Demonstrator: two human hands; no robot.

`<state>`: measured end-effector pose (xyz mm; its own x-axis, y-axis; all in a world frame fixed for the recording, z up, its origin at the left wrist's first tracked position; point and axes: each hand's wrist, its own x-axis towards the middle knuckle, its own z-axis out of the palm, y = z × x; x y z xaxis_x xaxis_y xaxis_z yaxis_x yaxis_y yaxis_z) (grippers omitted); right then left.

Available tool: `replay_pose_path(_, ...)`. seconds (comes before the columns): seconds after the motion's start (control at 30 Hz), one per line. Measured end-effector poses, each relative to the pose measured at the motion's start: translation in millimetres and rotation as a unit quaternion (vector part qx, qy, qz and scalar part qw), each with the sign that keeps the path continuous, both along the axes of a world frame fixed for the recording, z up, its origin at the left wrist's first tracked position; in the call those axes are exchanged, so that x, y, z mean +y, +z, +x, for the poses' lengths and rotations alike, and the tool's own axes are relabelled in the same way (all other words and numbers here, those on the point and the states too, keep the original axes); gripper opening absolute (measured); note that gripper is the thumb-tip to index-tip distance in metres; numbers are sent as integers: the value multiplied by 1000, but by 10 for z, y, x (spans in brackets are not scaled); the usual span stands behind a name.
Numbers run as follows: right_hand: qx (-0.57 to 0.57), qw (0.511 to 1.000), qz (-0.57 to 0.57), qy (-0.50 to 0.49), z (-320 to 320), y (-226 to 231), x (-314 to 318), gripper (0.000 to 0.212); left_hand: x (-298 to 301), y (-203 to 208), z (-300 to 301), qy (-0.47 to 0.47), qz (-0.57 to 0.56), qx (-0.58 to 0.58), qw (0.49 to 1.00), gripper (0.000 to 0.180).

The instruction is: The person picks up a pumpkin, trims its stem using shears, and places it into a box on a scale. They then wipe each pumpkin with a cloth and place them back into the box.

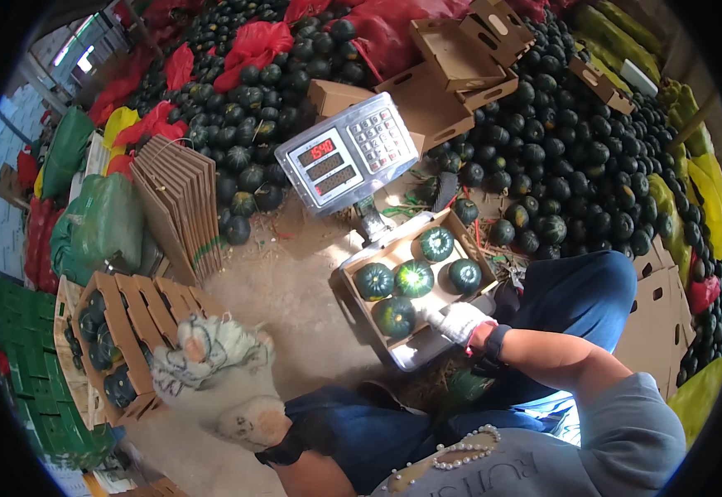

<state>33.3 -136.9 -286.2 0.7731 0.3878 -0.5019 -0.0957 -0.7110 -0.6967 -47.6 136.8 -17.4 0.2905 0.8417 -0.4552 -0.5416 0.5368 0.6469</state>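
Note:
My right hand (pixel 464 322), in a white glove, reaches over the near wall of a shallow cardboard box (pixel 364 310). Its bright fingers stretch inside, beside a dark green pumpkin (pixel 396 316); nothing shows in them. Several small striped pumpkins sit in this box, among them a paler one (pixel 414 278) in the middle. The box rests on a weighing scale whose lit display head (pixel 349 153) stands behind it. My left hand (pixel 251 421), in a dirt-stained glove, is low on the left, next to a pale crumpled cloth-like bundle (pixel 212 356). Its fingers cannot be made out.
Flattened cardboard (pixel 179 203) stands stacked on the left. Below it are boxes (pixel 117 335) holding pumpkins, and green crates (pixel 26 373). Heaps of loose pumpkins (pixel 568 149) lie behind and right. Open boxes (pixel 452 58) and red sacks (pixel 386 29) lie at the back.

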Motion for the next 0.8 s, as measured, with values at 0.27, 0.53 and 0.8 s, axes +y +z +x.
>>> replay_pose_path(0.27, 348, 824, 320, -312, -5, -994, -34, 36, 607, -193, -542, 13, 118, 44, 992, 27)
replay_pose_path(0.53, 266, 951, 159, -19, -157, -1360, 1367, 34, 1003, -416, -765, 6, 156, 88, 984, 25)
replay_pose_path(0.8, -15, 830, -84, 552, -433, -1388, 2709, 36, 1114, -902, -683, -64, 182, 164, 967, 25)
